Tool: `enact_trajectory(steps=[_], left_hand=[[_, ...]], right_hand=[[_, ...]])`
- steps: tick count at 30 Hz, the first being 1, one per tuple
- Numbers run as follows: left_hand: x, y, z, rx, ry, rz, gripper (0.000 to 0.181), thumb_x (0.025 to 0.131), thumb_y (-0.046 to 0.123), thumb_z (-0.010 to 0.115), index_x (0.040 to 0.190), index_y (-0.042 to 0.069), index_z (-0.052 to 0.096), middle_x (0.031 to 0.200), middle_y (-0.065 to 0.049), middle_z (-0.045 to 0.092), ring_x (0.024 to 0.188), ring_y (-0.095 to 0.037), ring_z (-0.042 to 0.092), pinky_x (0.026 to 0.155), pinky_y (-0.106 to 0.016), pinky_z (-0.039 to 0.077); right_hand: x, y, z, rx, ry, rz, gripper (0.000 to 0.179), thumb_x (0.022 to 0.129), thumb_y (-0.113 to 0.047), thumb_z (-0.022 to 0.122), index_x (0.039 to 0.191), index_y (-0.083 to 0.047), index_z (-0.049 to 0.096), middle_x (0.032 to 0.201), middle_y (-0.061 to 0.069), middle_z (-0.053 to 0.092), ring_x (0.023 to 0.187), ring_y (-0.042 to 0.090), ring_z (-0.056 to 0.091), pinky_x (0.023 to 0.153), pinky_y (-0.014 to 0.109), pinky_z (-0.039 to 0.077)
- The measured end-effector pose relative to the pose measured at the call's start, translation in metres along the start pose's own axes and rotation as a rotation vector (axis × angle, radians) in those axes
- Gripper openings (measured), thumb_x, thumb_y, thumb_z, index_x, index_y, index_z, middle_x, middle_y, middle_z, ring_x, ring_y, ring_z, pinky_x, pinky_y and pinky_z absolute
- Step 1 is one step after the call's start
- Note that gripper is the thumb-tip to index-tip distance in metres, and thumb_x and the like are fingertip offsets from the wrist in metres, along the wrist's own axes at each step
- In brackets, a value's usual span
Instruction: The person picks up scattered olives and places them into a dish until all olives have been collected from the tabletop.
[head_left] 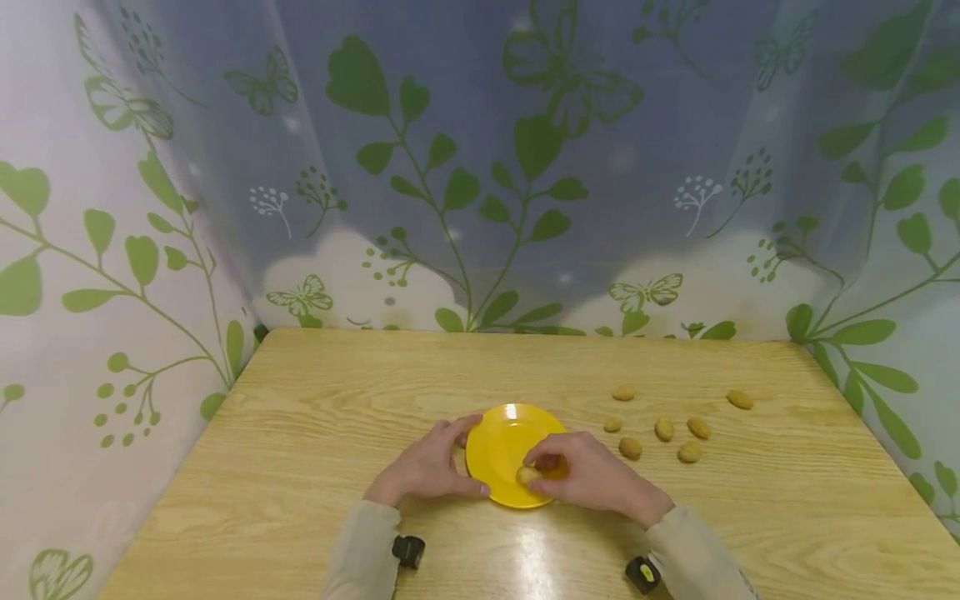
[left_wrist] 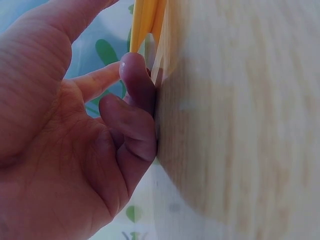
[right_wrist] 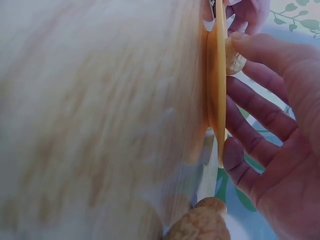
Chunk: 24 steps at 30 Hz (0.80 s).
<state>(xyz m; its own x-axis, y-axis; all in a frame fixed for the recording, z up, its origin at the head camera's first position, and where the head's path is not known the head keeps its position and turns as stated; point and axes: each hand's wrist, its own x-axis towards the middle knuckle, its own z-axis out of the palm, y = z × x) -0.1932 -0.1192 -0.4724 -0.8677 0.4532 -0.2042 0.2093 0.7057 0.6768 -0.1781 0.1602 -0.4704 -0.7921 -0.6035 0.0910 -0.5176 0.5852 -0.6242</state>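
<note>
Sleeves, hands at plate, wood-grain table, leaf-print curtain

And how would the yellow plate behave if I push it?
The yellow plate is probably stiff: its rim looks evenly round. It may feel slippery, given its glossy surface. Pressing the rim might tip it, since the base looks narrower.

Head view: set high, facing forward and down, farthest off, covering tabletop, patterned curtain, left hand and right hand; left wrist view: low, close at the palm, turned sideways, tabletop along the right; right wrist view: likewise low, close and sideways, tabletop along the left; yellow plate common to all three, cut by the top edge in both wrist views
</note>
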Motion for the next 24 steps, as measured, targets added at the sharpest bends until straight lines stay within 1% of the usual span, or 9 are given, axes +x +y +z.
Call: enact_trajectory(steps=[4, 10, 18, 21, 24], left_hand=[[0.000, 0.000, 0.000, 0.000, -0.001, 0.001, 0.104, 0.074, 0.047, 0.089, 0.159, 0.022, 0.035, 0.131, -0.013, 0.055, 0.080, -0.016, 0.057, 0.076, -0.035, 0.048], [-0.001, 0.002, 0.000, -0.001, -0.003, -0.002, 0.103, 0.074, 0.046, 0.089, 0.159, 0.021, 0.036, 0.131, -0.013, 0.055, 0.081, -0.015, 0.057, 0.075, -0.034, 0.048], [-0.001, 0.002, 0.000, -0.009, -0.004, 0.003, 0.103, 0.074, 0.044, 0.090, 0.159, 0.021, 0.036, 0.130, -0.013, 0.055, 0.079, -0.015, 0.056, 0.073, -0.032, 0.048], [0.000, 0.001, 0.000, -0.013, -0.004, 0.005, 0.103, 0.074, 0.044, 0.090, 0.159, 0.020, 0.036, 0.130, -0.013, 0.055, 0.080, -0.016, 0.056, 0.073, -0.032, 0.048], [0.000, 0.001, 0.000, -0.020, -0.003, 0.003, 0.104, 0.074, 0.044, 0.090, 0.159, 0.021, 0.036, 0.130, -0.013, 0.055, 0.079, -0.016, 0.056, 0.072, -0.032, 0.048]], right_hand=[[-0.002, -0.001, -0.001, 0.000, 0.006, -0.010, 0.024, 0.091, -0.036, 0.078, 0.107, -0.019, 0.076, 0.100, -0.008, 0.075, 0.089, 0.004, 0.065, 0.081, 0.027, 0.056], [-0.009, 0.000, -0.004, 0.030, 0.045, -0.016, 0.025, 0.091, -0.037, 0.077, 0.108, -0.018, 0.075, 0.102, -0.006, 0.075, 0.091, 0.007, 0.067, 0.082, 0.027, 0.056], [-0.026, 0.003, -0.014, 0.100, 0.108, -0.009, 0.026, 0.090, -0.028, 0.080, 0.111, -0.014, 0.075, 0.101, -0.001, 0.074, 0.088, 0.014, 0.066, 0.073, 0.028, 0.054], [-0.032, 0.006, -0.018, 0.091, 0.139, -0.032, 0.024, 0.090, -0.024, 0.080, 0.110, -0.012, 0.075, 0.102, 0.001, 0.074, 0.089, 0.016, 0.067, 0.074, 0.028, 0.054], [-0.037, 0.008, -0.022, 0.064, 0.171, -0.051, 0.023, 0.089, -0.023, 0.081, 0.109, -0.013, 0.076, 0.101, 0.000, 0.075, 0.089, 0.016, 0.067, 0.074, 0.027, 0.053]])
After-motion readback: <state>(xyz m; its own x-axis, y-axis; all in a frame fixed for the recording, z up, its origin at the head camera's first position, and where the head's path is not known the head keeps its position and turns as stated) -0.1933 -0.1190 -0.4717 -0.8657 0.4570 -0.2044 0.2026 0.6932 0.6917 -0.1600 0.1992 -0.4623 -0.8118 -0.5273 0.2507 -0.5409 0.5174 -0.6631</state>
